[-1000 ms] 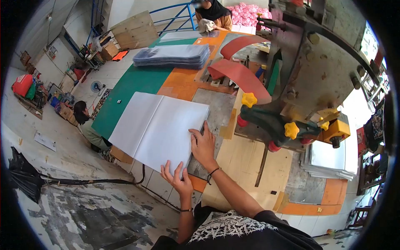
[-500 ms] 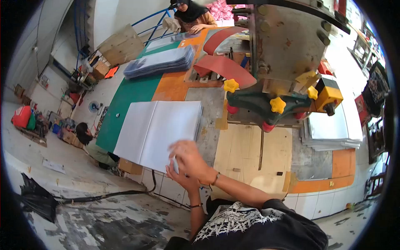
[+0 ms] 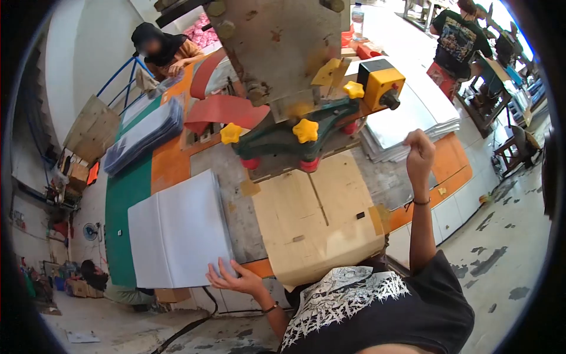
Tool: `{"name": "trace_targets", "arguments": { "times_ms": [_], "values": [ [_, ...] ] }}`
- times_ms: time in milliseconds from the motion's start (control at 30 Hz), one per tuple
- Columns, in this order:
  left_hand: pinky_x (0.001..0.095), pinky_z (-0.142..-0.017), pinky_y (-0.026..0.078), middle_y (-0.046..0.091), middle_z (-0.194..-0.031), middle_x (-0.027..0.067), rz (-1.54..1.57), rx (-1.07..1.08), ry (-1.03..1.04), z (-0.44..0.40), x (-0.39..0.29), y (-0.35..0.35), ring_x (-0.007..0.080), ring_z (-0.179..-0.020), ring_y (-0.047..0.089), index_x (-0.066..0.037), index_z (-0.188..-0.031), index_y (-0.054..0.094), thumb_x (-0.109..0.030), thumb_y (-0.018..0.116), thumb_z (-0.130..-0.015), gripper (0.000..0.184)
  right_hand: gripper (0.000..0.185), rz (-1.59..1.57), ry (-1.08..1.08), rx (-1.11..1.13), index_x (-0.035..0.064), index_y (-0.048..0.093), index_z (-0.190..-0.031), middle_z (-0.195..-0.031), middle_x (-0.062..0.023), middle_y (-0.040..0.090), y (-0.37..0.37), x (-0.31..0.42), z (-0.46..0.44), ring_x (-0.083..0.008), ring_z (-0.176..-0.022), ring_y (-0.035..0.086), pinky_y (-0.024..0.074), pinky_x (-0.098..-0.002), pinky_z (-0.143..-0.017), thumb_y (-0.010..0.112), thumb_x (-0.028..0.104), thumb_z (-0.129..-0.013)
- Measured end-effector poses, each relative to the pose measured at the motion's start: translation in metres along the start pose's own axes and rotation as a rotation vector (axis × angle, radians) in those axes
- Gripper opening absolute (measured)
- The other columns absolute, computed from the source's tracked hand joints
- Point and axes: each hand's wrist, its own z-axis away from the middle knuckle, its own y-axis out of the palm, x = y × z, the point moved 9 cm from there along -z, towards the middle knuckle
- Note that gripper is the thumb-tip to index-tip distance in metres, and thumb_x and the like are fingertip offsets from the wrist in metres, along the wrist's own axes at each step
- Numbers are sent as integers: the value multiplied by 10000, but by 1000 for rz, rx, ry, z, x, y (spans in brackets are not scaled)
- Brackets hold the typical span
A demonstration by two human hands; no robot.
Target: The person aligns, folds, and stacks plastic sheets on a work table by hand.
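Note:
My left hand (image 3: pixel 230 278) is open, its fingers spread at the near edge of a stack of white sheets (image 3: pixel 194 230). A fold or seam runs down that stack, which lies over the green and grey part of the table. My right hand (image 3: pixel 420 158) is raised at the right, fingers curled closed, in front of a second pile of white sheets (image 3: pixel 401 121). Whatever its fingers may hold is hidden. Between my hands lies a tan board (image 3: pixel 321 218) with a dark slot, below the press head with yellow star knobs (image 3: pixel 305 131).
A yellow control box (image 3: pixel 383 85) juts from the press's right side. Red strips (image 3: pixel 227 113) curve out at its left. A stack of clear plastic-like sheets (image 3: pixel 144 137) lies at the far left. One person (image 3: pixel 168 53) is across the table; another (image 3: pixel 460 38) is at the back right.
My hands were together over the white stack's near edge, with a small pale thing between them. Now they are apart: the right has swung far right. The view has turned right.

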Motion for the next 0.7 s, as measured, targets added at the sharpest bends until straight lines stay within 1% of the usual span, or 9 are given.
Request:
{"name": "trace_targets", "arguments": {
  "times_ms": [67, 167, 267, 300, 400, 500, 567, 633, 700],
  "values": [
    [570, -1127, 271, 497, -1379, 124, 15, -6, -9, 2, 0, -1, 369, -1360, 344, -39, -1253, 603, -238, 593, -989, 331, 101, 221, 24, 99, 18, 666, -974, -1098, -146, 662, 4, -34, -2, -282, -1040, 627, 498, -399, -856, 619, 80, -910],
    [582, -1164, 197, 486, -1412, 106, 26, -27, 27, 0, -3, -2, 350, -1371, 362, -71, -1355, 514, -240, 594, -989, 412, 560, 702, 205, 515, 148, 556, -1370, -1500, -120, 448, 42, -65, 23, -337, -1425, 357, 309, -572, -1118, 735, 266, -853],
    [611, -1157, 169, 470, -1428, 118, -67, 20, -3, -1, 2, 0, 356, -1392, 346, -63, -1370, 489, -284, 593, -988, 454, 828, 804, 299, 597, 188, 385, -1498, -1593, -106, 300, 51, -58, 37, -314, -1501, 196, 179, -646, -1153, 775, 407, -801],
    [606, -1169, 120, 455, -1445, 105, -107, 54, -62, -1, 2, -1, 338, -1416, 327, -75, -1387, 476, -308, 598, -982, 483, 758, 864, 248, 575, 196, 403, -1481, -1570, -95, 344, 49, -59, 38, -304, -1462, 281, 230, -660, -1115, 747, 384, -831],
    [581, -1117, 260, 516, -1364, 134, -102, -85, 42, -9, -39, -32, 334, -1304, 451, -62, -1326, 520, -289, 590, -982, 418, 528, 850, 177, 516, 172, 535, -1368, -1446, -83, 492, 34, -46, 42, -280, -1332, 441, 317, -609, -1049, 688, 334, -889],
    [502, -985, 418, 590, -1225, 144, 677, 108, 30, 1, -72, -26, 309, -1077, 577, -31, -1235, 562, -263, 571, -984, 342, 290, 708, 205, 413, 104, 650, -1167, -1212, -94, 618, 13, -48, 53, -268, -1105, 572, 419, -496, -910, 647, 265, -926],
    [409, -843, 483, 623, -1104, 147, 1082, 448, 289, 15, -139, -17, 268, -877, 598, 12, -1155, 574, -235, 562, -982, 301, 202, 634, 319, 369, 91, 685, -1057, -1043, -98, 641, -8, -40, 66, -292, -978, 604, 446, -456, -832, 615, 242, -943],
    [369, -880, 488, 624, -1144, 156, 1301, 1378, -49, 67, -194, 28, 238, -931, 620, 40, -1185, 557, -311, 564, -994, 400, 186, 558, 461, 398, 75, 702, -997, -937, -120, 652, -28, -28, 87, -323, -869, 622, 469, -411, -768, 593, 220, -951],
    [365, -957, 486, 617, -1198, 190, 1396, 1829, -318, 126, -234, 44, 228, -1052, 628, 49, -1237, 525, -426, 535, -1007, 528, 175, 420, 616, 500, 60, 703, -980, -909, -146, 658, -43, -16, 117, -347, -793, 627, 478, -389, -746, 604, 199, -940]
  ]
}}
